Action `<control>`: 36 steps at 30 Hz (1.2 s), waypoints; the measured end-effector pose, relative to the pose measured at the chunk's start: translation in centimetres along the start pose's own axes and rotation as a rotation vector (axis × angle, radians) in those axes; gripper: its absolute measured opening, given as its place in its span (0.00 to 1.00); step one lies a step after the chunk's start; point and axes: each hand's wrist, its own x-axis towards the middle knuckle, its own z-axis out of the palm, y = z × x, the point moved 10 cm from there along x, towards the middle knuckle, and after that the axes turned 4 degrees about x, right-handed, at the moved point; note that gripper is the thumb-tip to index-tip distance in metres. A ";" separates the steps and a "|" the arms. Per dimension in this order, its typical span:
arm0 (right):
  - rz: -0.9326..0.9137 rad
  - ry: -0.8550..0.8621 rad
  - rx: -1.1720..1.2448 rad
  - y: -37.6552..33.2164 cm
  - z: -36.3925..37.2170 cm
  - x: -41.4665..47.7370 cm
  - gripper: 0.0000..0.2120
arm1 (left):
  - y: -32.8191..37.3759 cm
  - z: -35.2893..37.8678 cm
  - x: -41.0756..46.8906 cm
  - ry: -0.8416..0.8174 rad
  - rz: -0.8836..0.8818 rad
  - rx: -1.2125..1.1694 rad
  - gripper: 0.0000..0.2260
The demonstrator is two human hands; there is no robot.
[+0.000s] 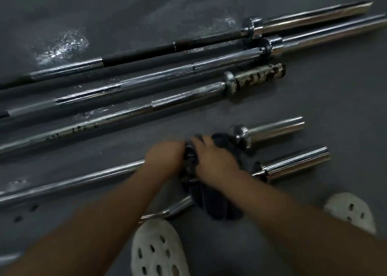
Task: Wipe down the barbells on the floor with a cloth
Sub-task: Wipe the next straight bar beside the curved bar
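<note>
Several chrome barbells lie side by side on the grey floor, running from lower left to upper right. A dark cloth point(211, 202) is bunched around the shaft of the fourth barbell point(274, 129), just left of its collar, and drapes down over the nearest, curved bar point(297, 160). My left hand point(165, 160) grips the cloth-wrapped shaft from the left. My right hand point(213, 158) presses on the cloth right beside it. The shaft under the cloth is hidden. A rusty-sleeved barbell point(257, 76) lies just beyond.
Two longer barbells point(314, 39) lie farthest away, with wet patches point(62, 47) on the floor near them. My two white perforated clogs point(157, 252) stand at the bottom, one under my arms and one at the right point(351, 210).
</note>
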 end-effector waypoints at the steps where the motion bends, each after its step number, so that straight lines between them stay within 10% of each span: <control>1: 0.019 0.007 0.018 1.2 -0.9 0.0 0.31 | -0.3 0.9 0.9 -0.204 0.009 -0.165 0.13; 4: 0.284 0.156 0.037 6.0 -3.6 -0.4 0.32 | -0.6 -0.1 2.2 -0.269 0.016 -0.136 0.14; 7: 0.140 0.064 0.038 1.4 -1.0 0.2 0.36 | 0.3 -2.2 -0.7 0.220 -0.030 0.144 0.10; 10: -0.071 0.015 0.042 -0.7 0.1 0.3 0.34 | 0.6 -0.5 -1.0 0.100 0.031 0.106 0.11; 13: 0.165 0.161 0.086 4.1 -2.4 0.0 0.31 | -0.2 0.3 1.5 -0.260 0.063 -0.168 0.13; 17: 0.099 0.071 0.063 0.7 -0.7 0.0 0.36 | -0.8 -1.9 -1.0 0.187 -0.018 0.089 0.13; 20: -0.067 -0.020 0.049 0.1 -0.3 -0.1 0.37 | -0.6 0.3 -0.8 0.088 0.016 0.062 0.09; 23: 0.212 0.171 0.096 4.8 -2.6 -0.5 0.33 | -0.8 0.7 1.4 -0.244 0.045 -0.280 0.12; 28: 0.013 -0.005 0.041 -0.3 0.3 -0.2 0.36 | -1.2 -0.5 -2.1 0.212 -0.040 0.156 0.16; 33: 0.270 0.182 0.099 6.0 -3.0 -1.1 0.35 | -2.1 0.8 1.3 -0.243 0.023 -0.236 0.20; 36: 0.160 0.084 0.084 1.9 -0.8 -0.8 0.38 | -1.8 -1.7 -0.1 0.113 0.006 0.121 0.18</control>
